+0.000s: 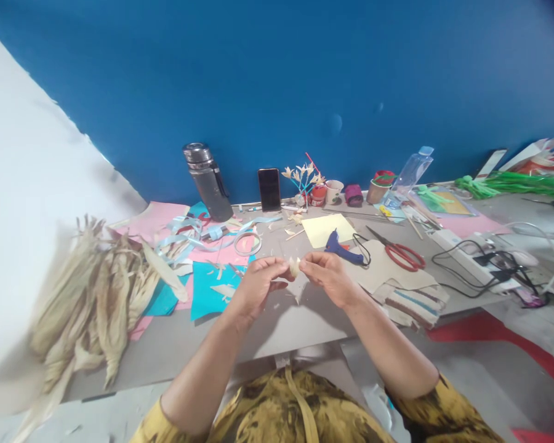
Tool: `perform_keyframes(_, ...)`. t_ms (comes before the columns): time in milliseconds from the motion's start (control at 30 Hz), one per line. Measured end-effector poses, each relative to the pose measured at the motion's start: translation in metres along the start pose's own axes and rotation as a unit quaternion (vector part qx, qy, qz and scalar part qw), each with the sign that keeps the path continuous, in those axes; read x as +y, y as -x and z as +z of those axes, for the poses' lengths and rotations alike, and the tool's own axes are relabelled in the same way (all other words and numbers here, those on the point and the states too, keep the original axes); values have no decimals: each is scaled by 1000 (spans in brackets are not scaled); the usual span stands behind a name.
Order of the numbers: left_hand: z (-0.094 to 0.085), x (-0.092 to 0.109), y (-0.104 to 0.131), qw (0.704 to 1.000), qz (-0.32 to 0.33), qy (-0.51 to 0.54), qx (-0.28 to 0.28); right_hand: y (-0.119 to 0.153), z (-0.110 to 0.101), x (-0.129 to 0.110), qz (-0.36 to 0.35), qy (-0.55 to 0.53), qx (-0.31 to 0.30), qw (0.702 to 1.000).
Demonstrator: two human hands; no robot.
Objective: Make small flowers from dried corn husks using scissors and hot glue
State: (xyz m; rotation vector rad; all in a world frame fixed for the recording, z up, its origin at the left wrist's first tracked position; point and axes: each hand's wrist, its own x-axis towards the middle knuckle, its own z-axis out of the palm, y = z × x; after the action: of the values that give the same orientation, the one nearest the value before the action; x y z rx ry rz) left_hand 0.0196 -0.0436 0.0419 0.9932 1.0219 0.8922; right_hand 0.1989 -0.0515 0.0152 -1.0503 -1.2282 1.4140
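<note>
Between the fingertips of both hands is a small cream piece of corn husk [294, 267], held above the table near its front. My left hand [264, 278] pinches its left side, and my right hand [325, 275] pinches its right side. How the piece is folded is too small to make out. A blue glue gun [344, 251] lies just beyond my right hand, with red-handled scissors [404, 255] farther right. Blue paper [203, 292] with husk scraps lies left of my left hand. Dried corn husks [113, 295] are heaped at the far left.
Along the blue wall stand a thermos [207, 184], a phone [269, 189], husk flowers [305, 175], a paper cup [334, 191] and a plastic bottle [409, 175]. A power strip [464, 255] with tangled cables lies right. A folded striped cloth [413, 303] rests near the front edge.
</note>
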Motion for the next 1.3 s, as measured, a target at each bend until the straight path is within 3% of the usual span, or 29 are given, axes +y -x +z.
perform_keyframes(900,1,-3,3,1000,-6,10,-17,3,3,-3,-16,59,30,998)
perform_keyframes(1133,3,-9,3,999,33,-1,18,4,2,-2,-18,64,29,997)
perform_keyframes(1300,8,-6,7,993,96,-33,58,5,1,2,-16,47,19,999)
